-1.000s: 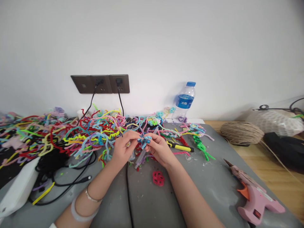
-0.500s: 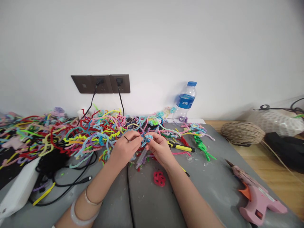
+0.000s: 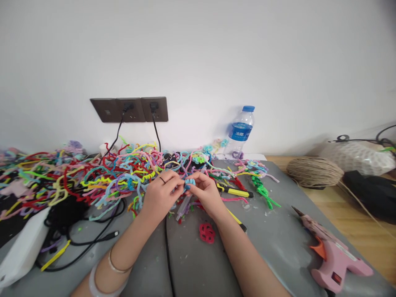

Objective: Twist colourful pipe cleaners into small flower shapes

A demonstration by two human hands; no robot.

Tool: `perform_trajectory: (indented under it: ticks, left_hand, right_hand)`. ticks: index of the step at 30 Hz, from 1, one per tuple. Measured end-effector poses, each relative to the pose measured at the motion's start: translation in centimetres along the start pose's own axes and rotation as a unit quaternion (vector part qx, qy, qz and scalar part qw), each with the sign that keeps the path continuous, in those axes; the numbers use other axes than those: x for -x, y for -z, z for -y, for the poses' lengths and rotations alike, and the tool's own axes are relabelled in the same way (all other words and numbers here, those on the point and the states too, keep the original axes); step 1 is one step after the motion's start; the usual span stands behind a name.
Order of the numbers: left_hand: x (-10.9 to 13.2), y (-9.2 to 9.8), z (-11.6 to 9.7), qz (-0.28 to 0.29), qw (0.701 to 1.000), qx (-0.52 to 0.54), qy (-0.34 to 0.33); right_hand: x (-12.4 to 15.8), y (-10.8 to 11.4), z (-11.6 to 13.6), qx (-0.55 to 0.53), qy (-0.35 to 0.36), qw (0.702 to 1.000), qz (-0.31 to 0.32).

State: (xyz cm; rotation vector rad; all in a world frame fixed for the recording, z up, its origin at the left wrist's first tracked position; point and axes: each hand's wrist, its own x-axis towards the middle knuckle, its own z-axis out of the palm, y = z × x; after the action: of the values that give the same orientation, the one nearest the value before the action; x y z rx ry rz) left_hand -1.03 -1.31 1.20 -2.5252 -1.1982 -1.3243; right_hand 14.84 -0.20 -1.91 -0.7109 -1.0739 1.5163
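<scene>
Between my fingertips is a small light-blue coiled pipe cleaner (image 3: 189, 181). My left hand (image 3: 162, 192) pinches its left end, with a dark ring on one finger. On its right side, the thumb and fingers of my right hand (image 3: 206, 194) are closed on the same coil. Part of the coil is hidden by the fingers. Below my right hand, a red looped flower shape (image 3: 207, 233) lies flat on the grey mat (image 3: 198, 264). A clear glue stick (image 3: 183, 207) rests under my hands.
A tangled heap of coloured pipe cleaners (image 3: 114, 165) spreads along the wall. Yellow-and-black cutters (image 3: 235, 191), a green twisted piece (image 3: 261, 191) and a pink glue gun (image 3: 335, 258) lie to the right. A bottle (image 3: 241, 131) leans at the back; twine (image 3: 315, 172) sits beyond the mat. Black cables (image 3: 93, 239) run left.
Both hands have drawn closer together around the blue coil, which has turned and shifted slightly left. The camera view has moved a little.
</scene>
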Motion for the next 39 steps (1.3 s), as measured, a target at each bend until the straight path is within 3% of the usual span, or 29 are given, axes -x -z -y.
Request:
perform_trajectory:
  ticks: [5,10,23,30,36,39]
  left_hand:
    - [-0.18,-0.14,-0.08,0.004,0.996,0.058,0.067]
    - [-0.29,-0.35,0.03,-0.017,0.994,0.046,0.096]
    - [0.02,-0.64,-0.22,-0.005,0.996,0.029,0.08]
    - [-0.04,-0.82,-0.56,-0.006,0.99,0.089,0.107]
    - [-0.26,-0.92,-0.19,0.011,0.946,0.239,0.22]
    - [-0.4,-0.83,-0.12,0.009,0.928,0.292,0.231]
  right_hand:
    - [-0.1,0.02,-0.03,0.001,0.019,1.0,0.005]
    - [-0.22,0.19,-0.15,-0.045,0.028,0.999,-0.013]
    - [-0.37,0.37,-0.4,-0.052,-0.009,0.998,-0.034]
    - [-0.41,0.74,-0.04,-0.044,-0.027,0.998,-0.035]
    - [-0.43,0.67,0.32,-0.085,-0.048,0.995,-0.031]
    - [-0.43,0.62,0.3,-0.097,-0.051,0.993,-0.034]
